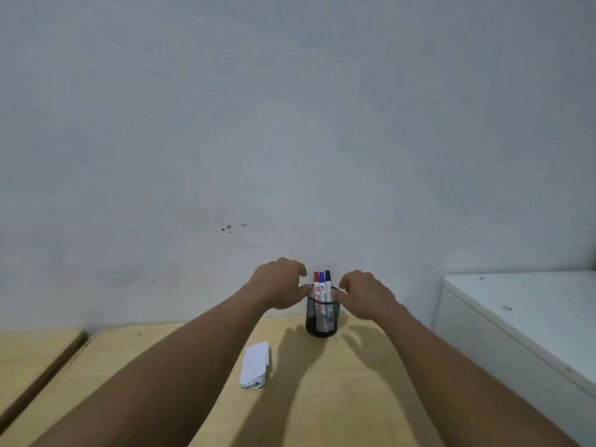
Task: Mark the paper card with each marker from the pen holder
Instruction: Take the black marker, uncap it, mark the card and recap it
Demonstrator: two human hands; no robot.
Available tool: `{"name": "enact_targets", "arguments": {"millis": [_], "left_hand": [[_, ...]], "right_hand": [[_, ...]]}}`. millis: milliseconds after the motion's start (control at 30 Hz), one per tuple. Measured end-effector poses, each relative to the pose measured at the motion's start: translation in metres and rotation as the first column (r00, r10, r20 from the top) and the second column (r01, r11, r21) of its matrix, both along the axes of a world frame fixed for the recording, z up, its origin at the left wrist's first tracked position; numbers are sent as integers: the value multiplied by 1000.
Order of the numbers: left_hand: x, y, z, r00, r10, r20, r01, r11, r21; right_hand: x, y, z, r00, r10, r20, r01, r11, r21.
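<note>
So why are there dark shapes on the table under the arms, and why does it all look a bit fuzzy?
Head view: the dark shapes on the table are shadows of the arms and hands, so light comes from above; the left hand and right hand look soft, and the markers in the holder are too blurry to read; the wide lens bends the edges.

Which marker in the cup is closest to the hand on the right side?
The black-capped marker. It stands rightmost in the pen holder, beside the right hand; the blue marker and red marker stand farther left.
</note>
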State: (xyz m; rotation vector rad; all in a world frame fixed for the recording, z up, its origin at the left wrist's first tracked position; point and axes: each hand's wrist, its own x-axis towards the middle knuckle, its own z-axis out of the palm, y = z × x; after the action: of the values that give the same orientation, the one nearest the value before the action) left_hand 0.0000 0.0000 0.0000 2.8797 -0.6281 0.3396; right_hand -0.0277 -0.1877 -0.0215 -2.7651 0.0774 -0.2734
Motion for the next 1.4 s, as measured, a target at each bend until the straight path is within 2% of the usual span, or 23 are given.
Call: {"name": "enact_targets", "arguments": {"millis": [233,500,700,900,1000,1200,1300,1400], "left_hand": [[85,-41,-29,998,-36,-54,35,999,-11],[118,-57,-50,990,-89,-108,86,996,-29],[113,-57,-48,991,-91,-98,75,986,-152],[84,-47,-10,998,-60,-18,50,943,-330],[60,-37,22,996,-81,23,84,905,-418],[1,-6,85,988,-117,98,152,768,-622],[-24,14,109,991,-103,89,136,706,-695],[-44,38,123,995,-67,74,100,640,-762]], "right_hand": [[84,-11,-44,996,-81,25,74,975,212],[122,-14,-69,996,-78,33,61,930,364],[122,-12,-68,990,-142,16,114,853,509],[87,0,-24,979,-103,174,-15,822,570],[64,12,7,973,-39,226,-99,817,569],[8,45,67,942,91,322,-287,712,641],[-14,64,88,934,185,305,-341,711,615],[-28,81,103,912,191,364,-380,730,568]]}}
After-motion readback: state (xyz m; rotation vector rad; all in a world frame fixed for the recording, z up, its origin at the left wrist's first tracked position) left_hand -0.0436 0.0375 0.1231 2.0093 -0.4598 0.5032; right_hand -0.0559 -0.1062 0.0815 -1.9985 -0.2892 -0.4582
